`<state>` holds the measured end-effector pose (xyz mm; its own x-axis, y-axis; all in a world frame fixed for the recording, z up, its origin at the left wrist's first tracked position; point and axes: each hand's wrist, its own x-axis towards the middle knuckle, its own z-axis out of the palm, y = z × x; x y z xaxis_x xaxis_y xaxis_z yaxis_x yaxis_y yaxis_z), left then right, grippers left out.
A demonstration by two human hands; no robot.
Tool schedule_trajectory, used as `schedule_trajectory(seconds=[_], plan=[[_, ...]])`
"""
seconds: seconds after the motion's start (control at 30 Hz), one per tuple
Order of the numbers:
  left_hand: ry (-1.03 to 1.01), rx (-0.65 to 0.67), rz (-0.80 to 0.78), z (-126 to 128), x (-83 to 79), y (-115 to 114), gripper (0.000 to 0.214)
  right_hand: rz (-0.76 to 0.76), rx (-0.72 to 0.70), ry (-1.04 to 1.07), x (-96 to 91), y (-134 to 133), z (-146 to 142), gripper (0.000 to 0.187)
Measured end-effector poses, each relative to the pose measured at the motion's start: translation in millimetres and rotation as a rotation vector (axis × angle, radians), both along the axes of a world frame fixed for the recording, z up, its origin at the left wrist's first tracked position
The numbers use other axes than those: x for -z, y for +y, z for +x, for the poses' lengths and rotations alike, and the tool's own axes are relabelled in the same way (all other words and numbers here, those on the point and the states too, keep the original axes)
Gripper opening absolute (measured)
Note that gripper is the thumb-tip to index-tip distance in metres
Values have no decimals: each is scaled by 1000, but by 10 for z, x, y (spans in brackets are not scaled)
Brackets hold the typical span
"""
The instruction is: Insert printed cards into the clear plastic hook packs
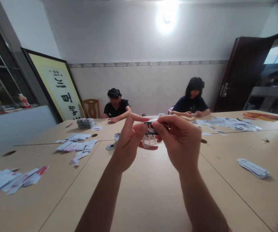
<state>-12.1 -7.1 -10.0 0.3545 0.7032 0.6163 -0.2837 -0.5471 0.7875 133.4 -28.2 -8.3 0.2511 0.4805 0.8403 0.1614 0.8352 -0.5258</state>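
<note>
Both bare forearms reach up from the lower edge of the view, over a pale wooden table. At their far end, the left hand and the right hand hold one small packet between them, raised above the middle of the table. Each grip is narrow, thumb and fingers closed on opposite ends of it. It shows a dark face with a bit of red, and a see-through part hangs below; the fingers cover much of it, so I can't tell whether it is open or sealed.

Handling of this piece looks under way rather than finished, as neither hand has let go. A small card lies just below the hands. To the left, loose papers sit in untidy heaps, with a neater stack beyond them; a folded bundle lies on the right. By the look of it, some paper is already gathered and much is still loose, including the cards spread before a person in dark blue. Another person in black sits across the table.
</note>
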Motion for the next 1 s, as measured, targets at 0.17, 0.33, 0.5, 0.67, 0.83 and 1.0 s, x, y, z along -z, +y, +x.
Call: schedule_trajectory(seconds=[0.17, 0.33, 0.5, 0.67, 0.83, 1.0], plan=[[-18, -14, 18, -5, 22, -12, 17, 8, 14, 6, 4, -26, -26, 6], [-20, -16, 23, -2, 22, -9, 16, 30, 54, 7, 11, -20, -29, 7], [-19, -17, 31, 4, 29, -2, 18, 30, 59, 0, 13, -16, -24, 7], [-28, -30, 40, 14, 28, 4, 17, 26, 58, 3, 10, -14, -34, 8], [-28, -11, 50, 24, 10, -18, 15, 43, 67, 6, 15, -2, -37, 7], [-33, -47, 34, 28, 22, -13, 16, 43, 59, 7, 6, -8, -40, 8]])
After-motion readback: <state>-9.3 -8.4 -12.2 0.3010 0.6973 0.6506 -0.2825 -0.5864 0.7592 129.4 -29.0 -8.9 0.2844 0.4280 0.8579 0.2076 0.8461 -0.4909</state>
